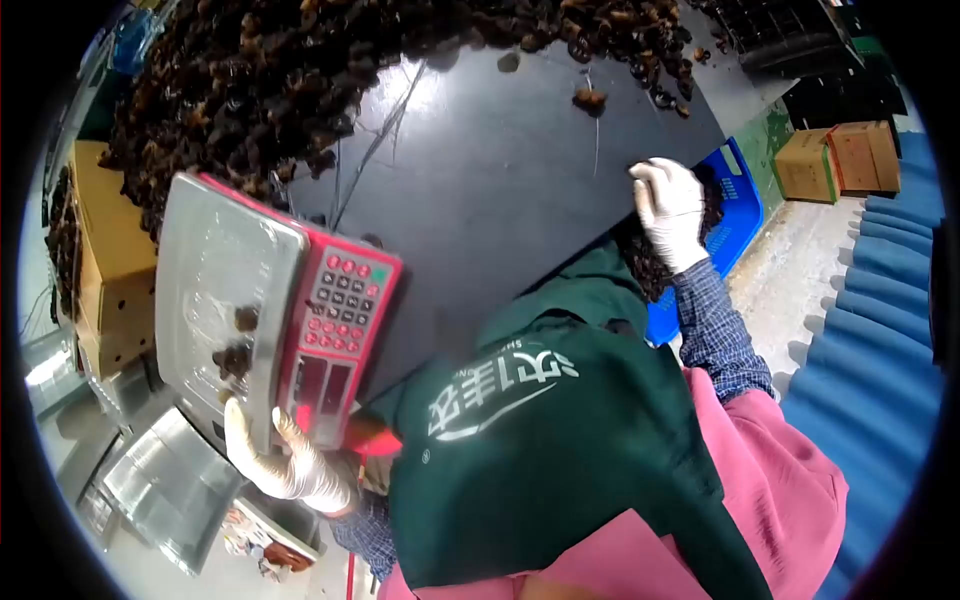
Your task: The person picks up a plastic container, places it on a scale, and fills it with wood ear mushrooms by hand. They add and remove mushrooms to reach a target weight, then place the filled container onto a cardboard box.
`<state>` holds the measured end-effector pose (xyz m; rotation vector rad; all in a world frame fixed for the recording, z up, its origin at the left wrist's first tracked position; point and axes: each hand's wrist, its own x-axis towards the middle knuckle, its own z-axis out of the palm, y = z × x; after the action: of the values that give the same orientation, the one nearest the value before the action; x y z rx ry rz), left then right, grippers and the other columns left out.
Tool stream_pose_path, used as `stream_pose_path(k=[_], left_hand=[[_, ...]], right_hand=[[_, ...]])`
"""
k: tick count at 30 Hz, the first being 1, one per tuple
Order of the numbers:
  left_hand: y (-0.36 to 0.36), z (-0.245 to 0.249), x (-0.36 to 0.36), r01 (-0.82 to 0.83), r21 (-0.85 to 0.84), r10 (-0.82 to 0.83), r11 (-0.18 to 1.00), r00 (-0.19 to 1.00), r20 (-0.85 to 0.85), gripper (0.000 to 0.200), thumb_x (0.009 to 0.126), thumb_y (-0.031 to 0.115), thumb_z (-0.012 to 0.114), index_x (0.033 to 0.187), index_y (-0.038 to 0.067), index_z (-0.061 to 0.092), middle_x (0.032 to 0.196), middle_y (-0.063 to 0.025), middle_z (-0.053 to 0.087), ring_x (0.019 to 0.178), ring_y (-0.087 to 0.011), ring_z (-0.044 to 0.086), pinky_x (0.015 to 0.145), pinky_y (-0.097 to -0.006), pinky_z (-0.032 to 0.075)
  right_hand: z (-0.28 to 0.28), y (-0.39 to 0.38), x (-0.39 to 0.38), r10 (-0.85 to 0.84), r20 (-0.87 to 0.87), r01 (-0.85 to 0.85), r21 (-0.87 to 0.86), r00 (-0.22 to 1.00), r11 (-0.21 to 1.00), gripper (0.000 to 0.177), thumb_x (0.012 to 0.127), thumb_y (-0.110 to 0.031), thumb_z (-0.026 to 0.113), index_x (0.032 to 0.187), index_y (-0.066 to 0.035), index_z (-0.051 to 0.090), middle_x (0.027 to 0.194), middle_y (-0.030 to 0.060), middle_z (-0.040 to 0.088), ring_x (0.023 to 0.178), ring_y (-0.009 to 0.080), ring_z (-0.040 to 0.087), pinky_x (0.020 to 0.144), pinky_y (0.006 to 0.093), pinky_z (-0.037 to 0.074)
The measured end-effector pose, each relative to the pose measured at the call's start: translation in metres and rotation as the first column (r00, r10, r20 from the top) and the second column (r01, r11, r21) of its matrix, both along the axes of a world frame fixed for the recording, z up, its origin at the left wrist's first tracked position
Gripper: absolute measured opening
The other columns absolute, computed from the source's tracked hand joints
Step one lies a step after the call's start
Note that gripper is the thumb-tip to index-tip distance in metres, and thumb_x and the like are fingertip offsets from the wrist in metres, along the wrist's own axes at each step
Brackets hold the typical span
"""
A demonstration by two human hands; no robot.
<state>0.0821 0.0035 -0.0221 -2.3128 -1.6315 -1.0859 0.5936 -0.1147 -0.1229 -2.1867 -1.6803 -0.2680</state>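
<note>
My left hand (285, 462), in a white glove, is at the near edge of the pink scale (340, 300), thumb and finger spread, nothing between them. On the scale's pale tray (220, 260) lie a few small dark pieces (234, 360). My right hand (672, 212), also gloved, is over the right edge of the dark table (500, 170), above the blue basket (738, 200). Its fingers are curled together; what they hold, if anything, is too small to name. Dark pieces lie in the basket, partly hidden by the hand and forearm.
A large heap of dark, curled pieces (240, 90) covers the table's far and left side. One brown piece (590, 100) lies apart. Cardboard boxes (838, 162) stand at the right beyond the basket; a yellowish box (112, 260) is at the left. Metal containers (170, 480) sit lower left.
</note>
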Motion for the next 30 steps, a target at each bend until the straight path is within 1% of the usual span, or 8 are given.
stream_pose_path(k=[5,9,12,14,17,23,24,30], left_hand=[[-0.026,-0.010,0.040,0.283,-0.264,-0.288,0.922,0.958,0.021,0.030,0.090,-0.001,0.075,0.120,0.001,0.071,0.111,-0.0150,0.075,0.098,-0.0314,0.070,0.088,-0.0393,0.056],[-0.045,-0.048,0.062,0.429,-0.336,-0.392,0.838,0.903,0.175,0.025,0.091,-0.008,0.071,0.115,0.000,0.073,0.109,-0.0152,0.075,0.097,-0.0287,0.072,0.088,-0.0363,0.056],[-0.052,-0.041,0.070,0.350,-0.313,-0.317,0.883,0.936,0.153,0.025,0.093,-0.008,0.068,0.117,-0.001,0.073,0.110,-0.0156,0.074,0.099,-0.0272,0.071,0.090,-0.0351,0.056],[-0.053,-0.034,0.073,0.324,-0.308,-0.284,0.895,0.944,0.167,0.023,0.095,-0.009,0.066,0.116,-0.003,0.072,0.111,-0.0161,0.074,0.100,-0.0274,0.071,0.091,-0.0354,0.056],[-0.045,-0.030,0.085,0.385,-0.234,-0.352,0.893,0.920,0.171,0.022,0.095,-0.009,0.064,0.116,-0.004,0.071,0.110,-0.0163,0.074,0.099,-0.0283,0.071,0.090,-0.0363,0.056],[-0.024,-0.039,0.134,0.631,-0.183,-0.602,0.754,0.775,0.194,0.027,0.086,-0.010,0.070,0.112,0.000,0.072,0.108,-0.0147,0.074,0.095,-0.0299,0.071,0.086,-0.0374,0.057],[-0.017,-0.043,0.144,0.667,-0.213,-0.635,0.714,0.745,0.205,0.028,0.085,-0.009,0.072,0.111,0.000,0.072,0.107,-0.0145,0.075,0.096,-0.0302,0.071,0.086,-0.0379,0.056],[0.022,-0.070,0.200,0.726,-0.177,-0.689,0.664,0.687,0.232,0.028,0.086,-0.002,0.076,0.114,0.002,0.072,0.112,-0.0132,0.075,0.101,-0.0297,0.071,0.090,-0.0374,0.055]], right_hand=[[0.005,-0.060,0.028,-0.310,0.540,0.472,-0.190,0.783,0.861,0.026,0.088,-0.029,0.074,0.112,-0.018,0.072,0.120,0.0089,0.068,0.122,0.0270,0.058,0.108,0.0501,0.036],[0.035,0.013,-0.041,0.141,0.053,-0.146,0.099,0.989,0.984,0.021,0.089,-0.014,0.071,0.111,-0.012,0.071,0.112,0.0108,0.070,0.102,0.0313,0.064,0.089,0.0436,0.049],[0.040,0.061,-0.153,0.624,-0.387,-0.602,0.194,0.679,0.775,0.009,0.095,-0.013,0.064,0.101,-0.008,0.068,0.097,0.0083,0.070,0.091,0.0285,0.066,0.084,0.0433,0.053],[0.016,0.075,-0.207,0.798,-0.511,-0.791,0.321,0.319,0.521,0.025,0.100,-0.020,0.057,0.116,-0.003,0.068,0.112,0.0158,0.071,0.103,0.0332,0.067,0.096,0.0441,0.054],[-0.031,0.078,-0.233,0.893,-0.195,-0.879,0.182,0.406,0.440,0.059,0.095,-0.033,0.065,0.147,-0.008,0.054,0.153,0.0127,0.051,0.145,0.0291,0.043,0.128,0.0536,0.020],[-0.010,0.096,-0.122,0.364,-0.137,-0.379,-0.110,0.921,0.919,0.057,0.092,-0.023,0.063,0.146,-0.010,0.051,0.145,0.0117,0.054,0.143,0.0283,0.045,0.122,0.0608,0.022],[-0.031,0.090,-0.095,0.253,-0.040,-0.252,0.036,0.967,0.967,0.053,0.093,-0.021,0.058,0.145,-0.010,0.052,0.147,0.0114,0.053,0.143,0.0272,0.045,0.122,0.0611,0.022],[0.011,-0.022,0.019,-0.383,0.267,0.453,-0.294,0.884,0.842,0.053,0.098,-0.025,0.055,0.149,-0.013,0.052,0.143,0.0109,0.058,0.137,0.0273,0.051,0.120,0.0547,0.025]])
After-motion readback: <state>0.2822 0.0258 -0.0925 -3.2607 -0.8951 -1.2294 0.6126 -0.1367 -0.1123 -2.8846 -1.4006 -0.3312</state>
